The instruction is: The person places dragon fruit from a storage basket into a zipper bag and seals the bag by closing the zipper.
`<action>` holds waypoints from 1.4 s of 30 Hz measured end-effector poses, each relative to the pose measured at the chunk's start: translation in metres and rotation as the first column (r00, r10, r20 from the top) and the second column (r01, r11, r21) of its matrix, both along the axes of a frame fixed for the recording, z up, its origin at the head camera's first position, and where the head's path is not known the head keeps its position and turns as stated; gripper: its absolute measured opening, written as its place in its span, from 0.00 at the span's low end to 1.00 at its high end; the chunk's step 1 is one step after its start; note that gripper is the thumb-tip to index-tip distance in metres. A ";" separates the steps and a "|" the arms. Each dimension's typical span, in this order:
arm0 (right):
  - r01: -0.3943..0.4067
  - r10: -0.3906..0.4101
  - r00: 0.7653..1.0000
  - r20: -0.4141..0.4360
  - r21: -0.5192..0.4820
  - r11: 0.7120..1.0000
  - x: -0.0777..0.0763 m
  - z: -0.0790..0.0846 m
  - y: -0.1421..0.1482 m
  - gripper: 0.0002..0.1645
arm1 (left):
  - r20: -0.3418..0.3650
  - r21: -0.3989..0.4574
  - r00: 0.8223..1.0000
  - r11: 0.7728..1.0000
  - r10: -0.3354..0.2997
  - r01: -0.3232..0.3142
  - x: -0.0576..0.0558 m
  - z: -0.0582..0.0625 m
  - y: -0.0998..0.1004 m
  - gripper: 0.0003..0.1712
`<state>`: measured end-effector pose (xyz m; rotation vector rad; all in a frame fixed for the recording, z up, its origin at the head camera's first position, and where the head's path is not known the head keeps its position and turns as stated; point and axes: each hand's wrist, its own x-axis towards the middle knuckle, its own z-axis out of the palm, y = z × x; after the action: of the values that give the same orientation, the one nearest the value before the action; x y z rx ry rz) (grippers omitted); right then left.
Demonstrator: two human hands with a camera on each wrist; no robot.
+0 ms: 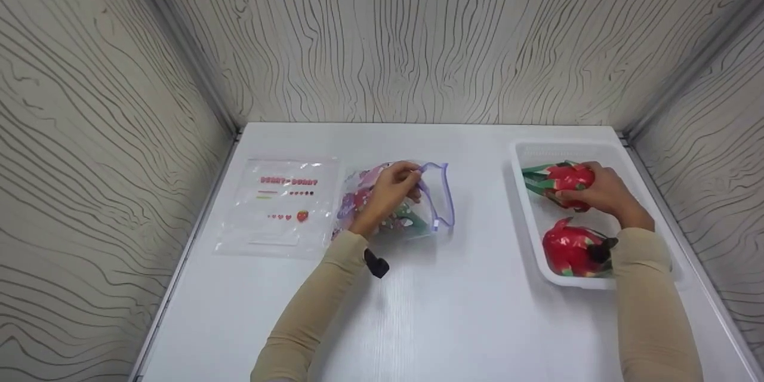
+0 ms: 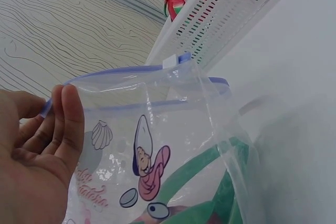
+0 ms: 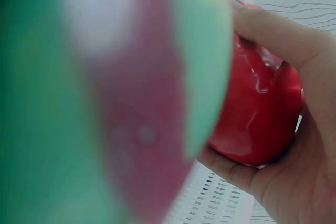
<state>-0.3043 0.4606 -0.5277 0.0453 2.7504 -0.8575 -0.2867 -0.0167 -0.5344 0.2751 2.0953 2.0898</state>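
My left hand [image 1: 391, 188] pinches the purple zip edge of a clear slider bag [image 2: 152, 93], whose mouth gapes open. Printed cartoons and a shell cover the bag, and a green-leaved reddish item [image 2: 226, 182] shows inside it. Over at the right, my right hand [image 1: 606, 194] grips a shiny red dragon fruit [image 1: 570, 179] with green leaf tips, at the far part of a white basket [image 1: 531, 239]. A second dragon fruit [image 1: 564, 248] lies in the basket's near part, partly hidden by the wrist camera. It looms blurred in the right wrist view.
A flat clear bag [image 1: 274, 233] with red lettering and a strawberry print lies left of the slider bag on the white table [image 1: 441, 310]. Wood-patterned walls [image 1: 382, 42] enclose the table at the back and both sides.
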 end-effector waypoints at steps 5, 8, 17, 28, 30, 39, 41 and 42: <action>0.002 -0.002 1.000 -0.025 0.010 1.000 0.002 0.001 0.000 0.69 | -0.001 -0.001 1.000 1.000 0.001 -0.001 0.001 0.001 0.000 0.12; 0.000 0.000 0.999 -0.045 0.011 1.000 0.003 0.003 0.000 0.67 | 0.010 -0.003 1.000 1.000 0.005 -0.005 0.001 0.001 0.001 0.12; -0.001 0.006 0.993 -0.118 0.044 0.999 0.005 0.005 0.003 0.62 | -0.013 0.015 1.000 1.000 -0.007 0.007 0.000 0.000 0.002 0.12; 0.021 -0.018 0.992 -0.125 0.023 1.000 0.009 0.012 0.006 0.65 | 0.039 -0.013 0.999 1.000 0.013 -0.013 0.002 0.000 0.002 0.11; 0.020 -0.018 0.991 -0.130 0.014 1.000 0.010 0.014 0.005 0.66 | 0.050 -0.019 0.999 1.000 0.016 -0.015 0.002 0.001 0.002 0.11; 0.039 -0.037 0.987 -0.157 0.006 0.999 0.012 0.022 0.004 0.67 | 0.053 -0.025 0.999 1.000 0.008 -0.006 0.001 0.000 0.001 0.11; 0.038 -0.039 0.986 -0.165 -0.008 0.999 0.012 0.024 0.004 0.66 | 0.042 -0.020 0.999 1.000 0.006 -0.005 0.001 0.000 0.001 0.12; 0.037 -0.039 0.985 -0.170 -0.017 0.999 0.013 0.025 0.004 0.66 | 0.036 -0.021 0.999 1.000 0.006 -0.005 0.001 0.000 0.001 0.12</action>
<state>-0.2914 0.4642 -0.5026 0.0231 2.9106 -0.9304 -0.2855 -0.0156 -0.5344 0.2281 2.0986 2.0589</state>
